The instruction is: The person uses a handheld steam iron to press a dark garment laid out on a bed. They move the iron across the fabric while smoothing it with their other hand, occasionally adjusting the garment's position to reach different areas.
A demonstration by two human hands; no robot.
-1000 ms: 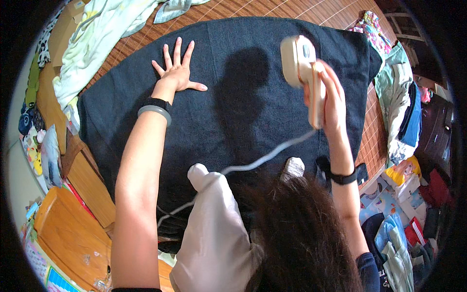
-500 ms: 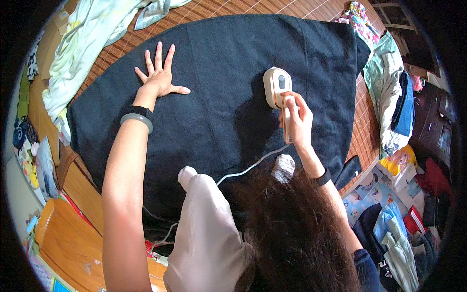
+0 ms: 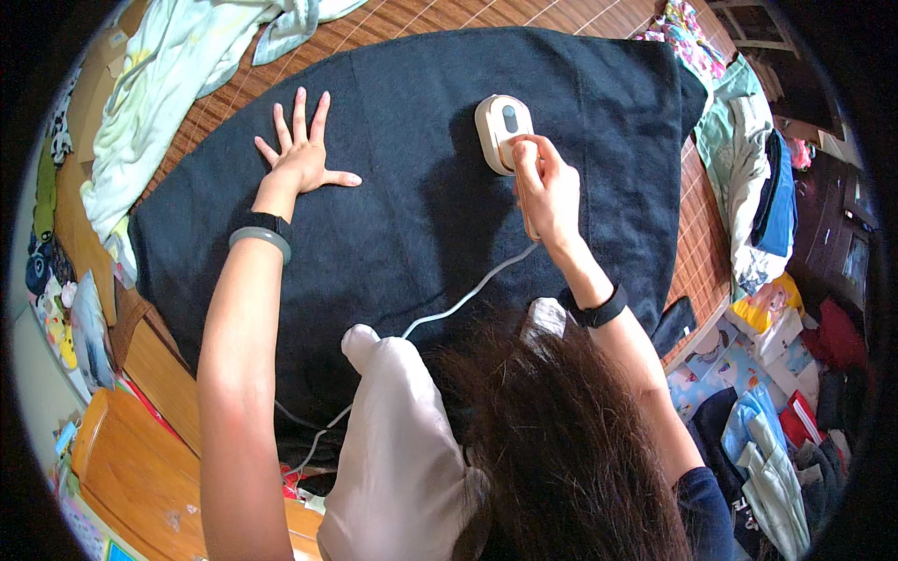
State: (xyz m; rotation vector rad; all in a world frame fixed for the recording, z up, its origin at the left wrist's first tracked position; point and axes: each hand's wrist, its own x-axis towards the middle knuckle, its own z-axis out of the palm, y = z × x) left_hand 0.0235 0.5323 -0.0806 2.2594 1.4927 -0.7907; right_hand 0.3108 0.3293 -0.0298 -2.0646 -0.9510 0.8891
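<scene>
A large black cloth lies spread out beneath both my hands, with faint seams and a few creases on its right side. My left hand rests flat on its left part, fingers spread wide. In my right hand is the handle of a small white handheld iron with a dark oval on top. The iron's head is over the right half of the cloth; its underside is hidden. From the handle a white cord runs across the cloth toward my knee.
A pale towel-like cloth lies at the far left on the brown slatted mat. Folded clothes line the right edge, and more garments are heaped at the lower right. A wooden chair stands at the lower left.
My right hand has moved the iron away from me and to the left over the cloth, the cord following. My left hand has stayed almost in place.
</scene>
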